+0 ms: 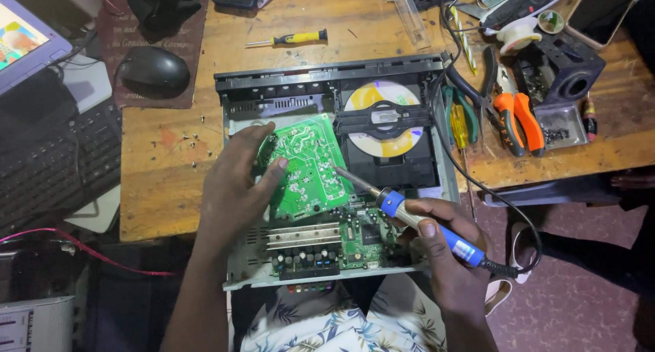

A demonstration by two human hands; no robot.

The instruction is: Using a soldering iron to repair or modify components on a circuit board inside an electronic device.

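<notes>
Fingers of your left hand (235, 181) pinch the tilted green board (307, 164) over the open player (334, 168); your right hand (443, 246) grips the soldering iron (409, 215), tip touching the board.

Your green circuit board (307, 164) looks glossy, lacquered, with dull solder dots. Soldering iron (409, 219): bare metal shaft, smooth blue plastic handle. Player chassis (447, 168) is matt grey sheet metal, front strip black plastic. Disc (382, 96) is mirror-shiny. Bench (164, 181) is worn, scratched bare wood. Pliers (522, 120) have smooth orange grips, probably rubbery plastic. Mouse (155, 70) is glossy black plastic.
</notes>
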